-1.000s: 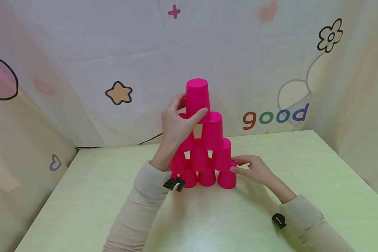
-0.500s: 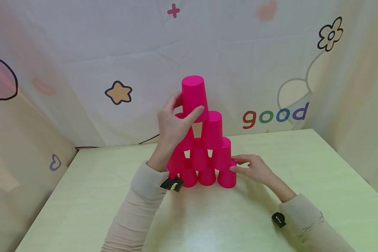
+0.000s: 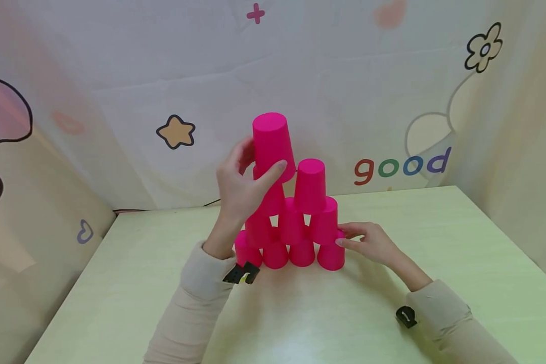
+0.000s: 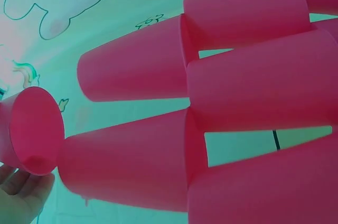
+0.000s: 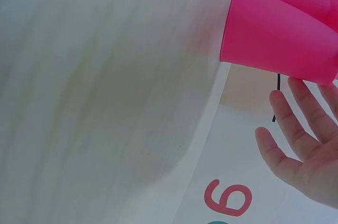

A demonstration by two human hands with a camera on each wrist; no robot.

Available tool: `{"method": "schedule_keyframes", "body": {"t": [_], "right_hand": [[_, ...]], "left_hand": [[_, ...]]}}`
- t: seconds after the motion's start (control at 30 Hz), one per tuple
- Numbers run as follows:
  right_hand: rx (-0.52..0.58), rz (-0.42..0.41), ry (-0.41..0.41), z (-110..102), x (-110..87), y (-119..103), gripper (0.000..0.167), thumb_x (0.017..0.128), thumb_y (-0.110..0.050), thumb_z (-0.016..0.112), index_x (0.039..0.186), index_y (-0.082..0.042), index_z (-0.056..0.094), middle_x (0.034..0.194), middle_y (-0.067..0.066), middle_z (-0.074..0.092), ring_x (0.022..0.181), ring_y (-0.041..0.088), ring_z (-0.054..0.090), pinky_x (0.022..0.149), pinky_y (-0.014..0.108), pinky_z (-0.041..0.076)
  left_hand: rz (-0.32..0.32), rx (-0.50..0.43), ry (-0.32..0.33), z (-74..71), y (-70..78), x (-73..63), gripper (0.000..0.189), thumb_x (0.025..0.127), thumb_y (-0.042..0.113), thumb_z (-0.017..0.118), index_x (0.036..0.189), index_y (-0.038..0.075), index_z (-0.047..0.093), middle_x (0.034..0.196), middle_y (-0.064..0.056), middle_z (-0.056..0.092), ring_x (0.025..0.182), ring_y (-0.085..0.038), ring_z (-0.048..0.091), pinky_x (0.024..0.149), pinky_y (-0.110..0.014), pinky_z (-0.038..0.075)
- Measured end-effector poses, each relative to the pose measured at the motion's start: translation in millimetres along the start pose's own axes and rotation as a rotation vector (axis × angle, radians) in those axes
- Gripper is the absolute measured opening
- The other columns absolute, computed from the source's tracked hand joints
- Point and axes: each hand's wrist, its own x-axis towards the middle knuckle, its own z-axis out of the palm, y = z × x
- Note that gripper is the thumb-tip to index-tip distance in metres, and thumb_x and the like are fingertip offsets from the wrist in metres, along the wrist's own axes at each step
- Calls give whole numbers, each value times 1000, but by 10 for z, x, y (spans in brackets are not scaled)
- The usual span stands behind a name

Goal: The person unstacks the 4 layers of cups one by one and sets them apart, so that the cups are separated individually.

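Upside-down pink cups stand in a stepped pyramid. Its third row has a right cup point(image 3: 310, 187) and a left cup point(image 4: 127, 160), the latter partly behind my left hand point(image 3: 242, 187) in the head view. That hand grips one more inverted cup point(image 3: 273, 144) between thumb and fingers, tilted slightly, above the left third-row cup. Its open mouth shows in the left wrist view, close to that cup's base; contact is hard to judge. My right hand point(image 3: 370, 243) touches the bottom row's right-end cup point(image 3: 331, 258) with its fingertips, the other fingers loosely spread in the right wrist view.
The pyramid's second row has three cups, including a middle one point(image 3: 291, 222), over a bottom row of several. All stand on a pale wooden table point(image 3: 373, 323). A printed curtain point(image 3: 209, 101) hangs behind. Each wrist wears a small black device point(image 3: 406, 317).
My left hand has shifted left with its cup, which earlier bridged the gap between the two third-row cups and now overlaps only the left one. The right hand stays at the bottom cup.
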Motion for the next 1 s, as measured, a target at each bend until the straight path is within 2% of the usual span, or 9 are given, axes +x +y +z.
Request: {"method": "schedule_keyframes", "body": {"t": [0.4,0.6,0.77,0.87,1.0], "right_hand": [[12,10,-8,6,20,-7,44,84,-19,66,122,1,55,111,15,61,93,28,58,72,35,50],[25,13,-11,0,18,-14,45,84,-18,66,122,2,55,111,17,60,94,29,58,72,36,52],[29,6,-14,-1,22,-21,45,84,-18,66,122,2,55,111,18,60,94,29,58,72,36,52],[30,5,-15,-1,21,-18,44,84,-19,65,122,2,55,111,18,60,94,29,58,72,36,52],[30,2,-17,-4,17,-16,44,84,-19,65,122,2,55,111,18,60,94,30,59,72,36,52]], "left_hand": [[77,3,21,-252,21,-62,52,74,8,73,119,-4,52,107,-13,60,94,-19,58,80,-32,50],[89,4,-4,-380,9,-95,55,71,6,73,121,-2,51,106,-12,60,93,-19,58,79,-33,50],[106,50,-20,-506,4,-132,52,70,3,73,118,-3,54,104,-13,60,92,-19,57,77,-31,51],[101,84,-22,-599,7,-161,51,70,2,74,116,-4,55,105,-13,60,93,-18,57,77,-29,51],[59,115,-18,-736,-1,-205,52,69,0,75,117,-4,54,106,-12,60,94,-16,56,78,-26,50]]}}
